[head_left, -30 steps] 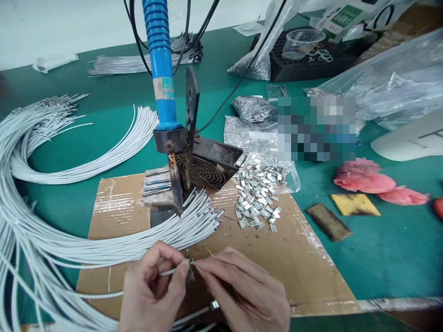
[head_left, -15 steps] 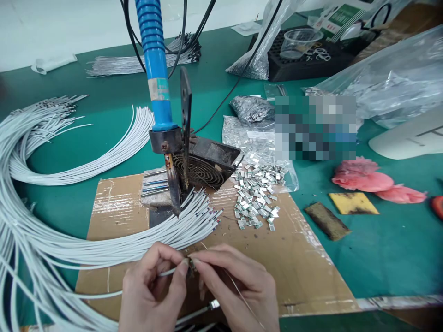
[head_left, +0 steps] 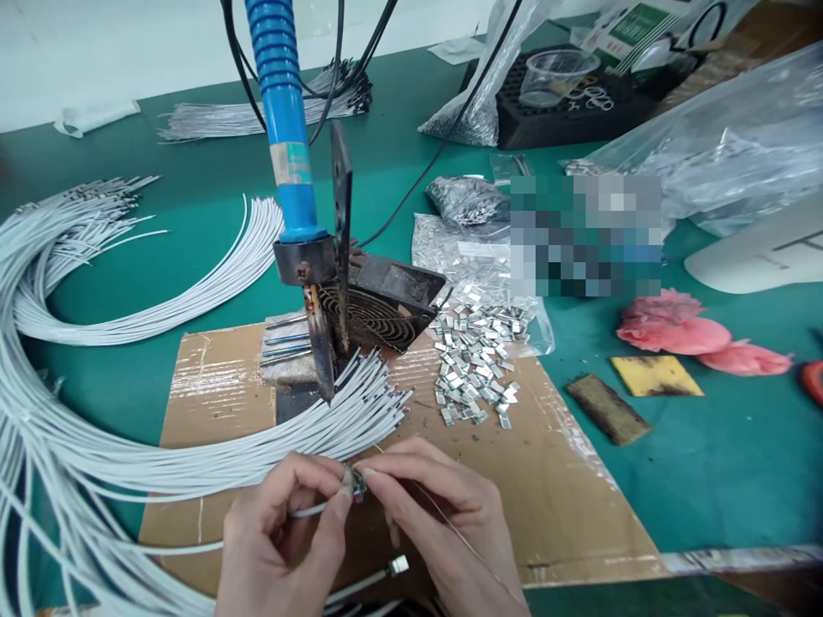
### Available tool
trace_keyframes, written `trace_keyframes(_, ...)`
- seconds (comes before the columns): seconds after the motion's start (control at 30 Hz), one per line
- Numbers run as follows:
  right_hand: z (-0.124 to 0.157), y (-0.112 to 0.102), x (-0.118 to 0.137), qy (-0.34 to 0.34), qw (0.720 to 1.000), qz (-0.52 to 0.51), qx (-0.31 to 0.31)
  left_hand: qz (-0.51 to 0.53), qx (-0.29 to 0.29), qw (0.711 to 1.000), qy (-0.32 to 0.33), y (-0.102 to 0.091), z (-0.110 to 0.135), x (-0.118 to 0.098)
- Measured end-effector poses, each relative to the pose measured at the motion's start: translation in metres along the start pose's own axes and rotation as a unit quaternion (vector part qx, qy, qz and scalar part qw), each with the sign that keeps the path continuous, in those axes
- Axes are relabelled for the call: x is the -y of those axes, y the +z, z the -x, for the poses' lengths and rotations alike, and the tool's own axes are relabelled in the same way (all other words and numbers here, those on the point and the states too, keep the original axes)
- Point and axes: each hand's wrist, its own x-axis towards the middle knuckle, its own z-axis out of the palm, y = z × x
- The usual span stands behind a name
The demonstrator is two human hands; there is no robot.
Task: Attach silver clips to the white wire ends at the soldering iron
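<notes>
My left hand (head_left: 276, 536) pinches a white cable (head_left: 309, 510) near its end between thumb and forefinger. A small metal connector (head_left: 357, 486) with coloured wire ends shows at those fingertips. My right hand (head_left: 450, 518) is closed, thumb and forefinger together just beside the connector; whether they touch it I cannot tell. A thin solder wire (head_left: 464, 547) runs through the right hand. Above both hands, a blue-handled soldering iron (head_left: 278, 94) points downward in a clamp, its tip (head_left: 322, 360) over a bundle of white cables (head_left: 257, 454).
Loose metal connectors (head_left: 472, 368) lie heaped on the cardboard (head_left: 514, 497). Behind the iron is a dark fan (head_left: 379, 308). A cable with a fitted connector (head_left: 399, 565) lies below my hands. To the right are a yellow sponge (head_left: 656, 375), a brown sponge (head_left: 608, 410) and pink material (head_left: 700, 338).
My right fingertips have shifted slightly right and up, exposing more of the connector at my left fingertips. The fitted connector below my hands is now less covered.
</notes>
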Motion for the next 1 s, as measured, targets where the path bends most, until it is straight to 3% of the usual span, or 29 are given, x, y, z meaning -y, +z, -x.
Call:
trace_keyframes(0.53,-0.0013,-0.0010,0.0010,0.005,1.000,0.013,0.017,-0.021,0.009,0.999,0.027,-0.0012,-0.0031,-0.0007)
trace_keyframes(0.83,-0.0014,0.0010,0.0014,0.000,1.000,0.019,0.004,-0.023,-0.004,1.000,0.015,0.0010,-0.0029,-0.0024)
trace_keyframes(1.0,0.0047,0.0014,-0.0024,-0.041,0.997,0.054,-0.030,-0.028,0.005,0.999,0.020,0.0000,-0.0061,-0.0012)
